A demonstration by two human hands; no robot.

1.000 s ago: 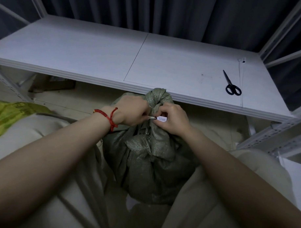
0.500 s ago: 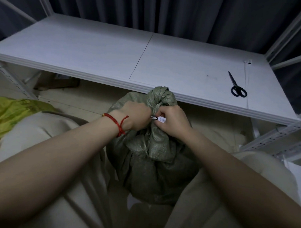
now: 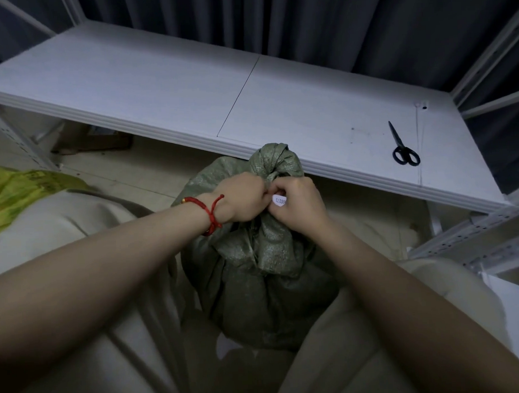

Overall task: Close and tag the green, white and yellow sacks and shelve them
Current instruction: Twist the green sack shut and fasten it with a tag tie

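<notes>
Fingers (image 3: 282, 187) of your right hand (image 3: 300, 208) curl round a small white tag (image 3: 279, 201), pinching it at the gathered neck of the green sack (image 3: 264, 272). Your left hand (image 3: 242, 198) grips that neck just beside them. The sack's bunched top rises just beyond both hands. Farther out, scissors (image 3: 402, 148) lie on the shelf (image 3: 160, 91) to the right, and the yellow sack (image 3: 17, 190) lies well to the left.

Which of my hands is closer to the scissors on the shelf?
Right. The right hand, pinching the white tag at the neck of the green sack, sits below and left of the scissors; the left hand grips the neck just beyond it, farther left.
</notes>
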